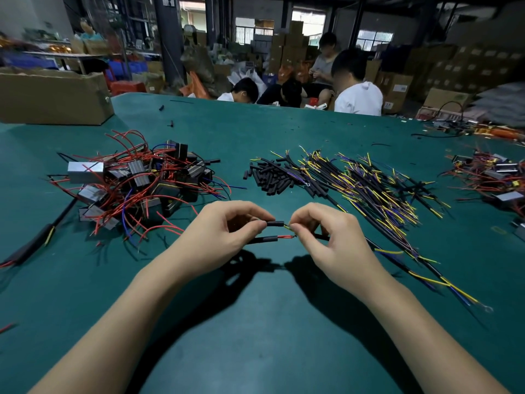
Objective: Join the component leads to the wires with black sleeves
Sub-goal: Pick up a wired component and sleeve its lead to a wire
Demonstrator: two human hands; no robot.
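Observation:
Above the green table (pixel 255 322), my left hand (pixel 221 234) pinches two leads, each carrying a short black sleeve. The upper black sleeve (pixel 275 223) sits by my fingertips. The lower black sleeve (pixel 265 239) has a bare red lead (pixel 285 237) sticking out to the right. My right hand (pixel 326 237) pinches the wire ends where they meet those leads, and a black cable (pixel 322 237) runs off to the right from it. What the leads belong to is hidden by my left hand.
A pile of black and silver components with red and blue leads (pixel 136 180) lies at left. Loose black sleeves (pixel 270 177) and a spread of black cables with yellow and blue ends (pixel 369 183) lie ahead. A cardboard box (pixel 54 95) stands far left. Several people sit beyond the table.

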